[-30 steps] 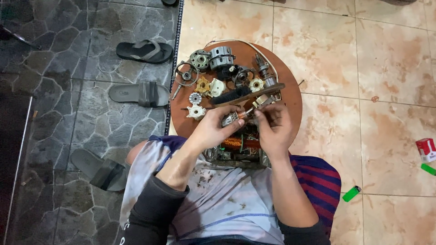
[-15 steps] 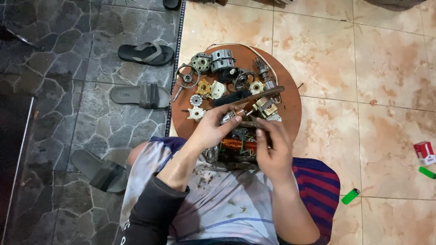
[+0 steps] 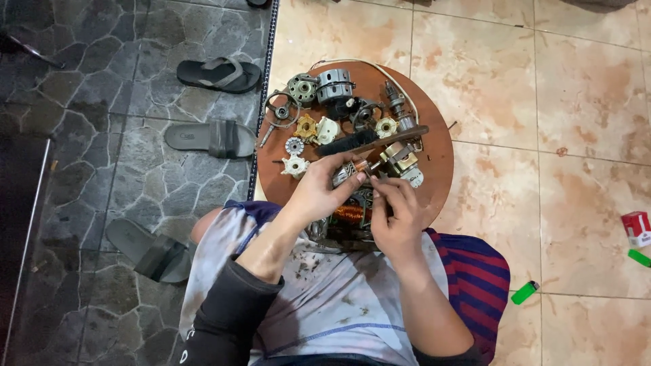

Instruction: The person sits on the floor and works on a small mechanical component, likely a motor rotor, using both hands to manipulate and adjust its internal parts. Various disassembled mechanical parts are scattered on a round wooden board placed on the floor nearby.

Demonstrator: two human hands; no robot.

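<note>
Left hand [image 3: 324, 192]: pinches a small copper-wound motor armature [image 3: 352, 171] above the near edge of the round brown worktop [image 3: 441, 169]. Right hand [image 3: 393, 210]: fingertips closed on the armature's right end. Far side: loose motor parts [image 3: 319, 87]. Risk: a slipped pinch could drop the armature among them. Change: the right hand has drawn nearer the body than a second ago.

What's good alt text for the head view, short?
Seen from above, a seated person's left hand and right hand pinch a small copper-wound motor part over a round brown tray of motor parts and gears. Sandals lie on the stone floor, a green lighter on the tiles.
</note>
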